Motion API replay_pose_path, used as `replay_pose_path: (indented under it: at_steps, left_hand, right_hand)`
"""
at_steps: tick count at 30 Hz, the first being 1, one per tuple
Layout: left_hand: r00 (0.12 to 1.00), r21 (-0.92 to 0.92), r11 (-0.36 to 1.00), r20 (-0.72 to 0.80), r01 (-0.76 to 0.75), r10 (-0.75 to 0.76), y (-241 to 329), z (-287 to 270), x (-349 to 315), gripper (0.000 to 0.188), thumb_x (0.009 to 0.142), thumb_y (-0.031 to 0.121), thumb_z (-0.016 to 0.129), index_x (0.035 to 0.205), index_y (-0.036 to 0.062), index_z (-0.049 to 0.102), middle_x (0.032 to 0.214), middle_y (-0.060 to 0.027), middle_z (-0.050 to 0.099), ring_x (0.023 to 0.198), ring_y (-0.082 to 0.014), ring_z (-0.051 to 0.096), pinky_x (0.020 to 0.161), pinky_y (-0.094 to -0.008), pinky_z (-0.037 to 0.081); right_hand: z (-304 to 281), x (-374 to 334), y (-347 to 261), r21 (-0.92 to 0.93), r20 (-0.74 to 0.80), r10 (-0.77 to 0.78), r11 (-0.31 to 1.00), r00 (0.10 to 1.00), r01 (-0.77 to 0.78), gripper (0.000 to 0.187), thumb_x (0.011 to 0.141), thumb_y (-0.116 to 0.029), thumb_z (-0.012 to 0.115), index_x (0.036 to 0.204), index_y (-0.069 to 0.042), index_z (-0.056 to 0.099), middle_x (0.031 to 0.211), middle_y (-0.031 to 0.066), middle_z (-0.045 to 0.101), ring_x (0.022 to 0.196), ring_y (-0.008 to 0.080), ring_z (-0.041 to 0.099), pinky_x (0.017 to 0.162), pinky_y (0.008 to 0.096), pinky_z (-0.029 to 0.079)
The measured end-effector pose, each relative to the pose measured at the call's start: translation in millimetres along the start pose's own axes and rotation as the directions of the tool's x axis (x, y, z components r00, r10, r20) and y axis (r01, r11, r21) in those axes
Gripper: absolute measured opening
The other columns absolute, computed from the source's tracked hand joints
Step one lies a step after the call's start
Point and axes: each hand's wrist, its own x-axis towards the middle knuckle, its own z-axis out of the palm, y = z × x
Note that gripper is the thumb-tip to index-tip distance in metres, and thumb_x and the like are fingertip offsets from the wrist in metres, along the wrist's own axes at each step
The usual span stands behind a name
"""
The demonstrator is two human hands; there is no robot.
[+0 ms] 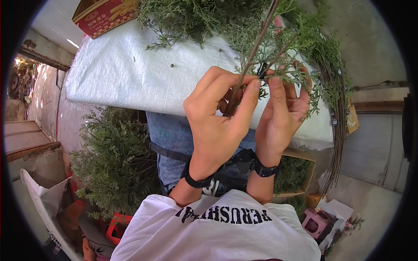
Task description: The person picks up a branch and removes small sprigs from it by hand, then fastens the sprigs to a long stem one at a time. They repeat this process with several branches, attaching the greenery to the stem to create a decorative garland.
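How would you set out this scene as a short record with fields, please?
Left hand: holds a brown stem
Right hand: fingertips beside a small dark piece; exact grip unclear
Wrists: a black band on each
Work surface: white woven sheet
Far side: piled green foliage, red patterned box at left
Lower left: bushy greenery
Lower right: pink plastic item

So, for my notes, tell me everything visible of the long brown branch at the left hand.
The branch is slim, brown and woody-looking, nearly straight, with small stubs along it. It leans rightward going up, leaving the picture's top edge. Green sprigs lie behind it. Lower down, the left hand holds it, and its bottom end cannot be made out.
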Motion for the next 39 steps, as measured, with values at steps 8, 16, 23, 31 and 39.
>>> replay_pose_path:
  at_steps: [8,16,23,31,39]
  left_hand:
    - [0.996,0.051,0.998,0.083,0.033,-0.037,1,-6,-1,0.011,0.091,0.0,0.075,0.098,-0.0073,0.071,0.087,0.0001,0.059,0.071,-0.0025,0.055,0.057,-0.0175,0.039]
    - [0.994,-0.006,0.998,0.093,0.066,-0.065,1,-5,-1,0.011,0.091,-0.002,0.075,0.098,-0.0084,0.072,0.087,-0.0012,0.059,0.073,-0.0047,0.059,0.059,-0.0185,0.044]
    - [0.989,0.005,0.997,0.129,0.077,-0.077,2,-4,-3,0.009,0.09,-0.002,0.074,0.096,-0.0082,0.072,0.085,-0.0018,0.059,0.071,-0.005,0.058,0.058,-0.0189,0.043]
    - [0.986,-0.026,0.995,0.137,0.097,-0.093,3,-4,-3,0.008,0.089,-0.003,0.074,0.094,-0.008,0.072,0.084,-0.002,0.059,0.071,-0.0047,0.057,0.056,-0.0193,0.043]
    - [0.982,-0.087,0.985,0.128,0.148,-0.136,3,-1,-4,0.007,0.09,-0.003,0.074,0.094,-0.0086,0.071,0.083,-0.0014,0.058,0.071,-0.0042,0.057,0.058,-0.0191,0.043]
  right_hand:
    - [-2,2,1,-0.042,-0.018,-0.011,0.999,1.0,0.01,0.054,0.091,0.004,0.071,0.139,0.0,0.047,0.109,0.0151,0.071,0.104,0.0214,0.068,0.099,0.0352,0.05]
    - [-5,0,1,-0.092,0.023,-0.079,0.992,0.997,0.081,0.058,0.086,0.012,0.074,0.133,-0.002,0.044,0.109,0.014,0.07,0.1,0.023,0.07,0.093,0.0334,0.055]
    - [-5,-6,7,-0.183,-0.029,-0.233,0.957,0.972,0.224,0.054,0.091,0.005,0.071,0.137,-0.002,0.043,0.107,0.0133,0.071,0.103,0.0193,0.067,0.096,0.0337,0.051]
    - [-8,0,7,-0.243,0.077,-0.29,0.923,0.954,0.3,0.051,0.09,0.006,0.071,0.131,-0.002,0.042,0.105,0.0128,0.071,0.099,0.0181,0.068,0.095,0.0345,0.051]
    - [-16,5,3,-0.286,0.144,-0.276,0.908,0.95,0.307,0.054,0.091,0.005,0.072,0.133,-0.002,0.038,0.103,0.0135,0.071,0.098,0.0184,0.068,0.097,0.0364,0.052]
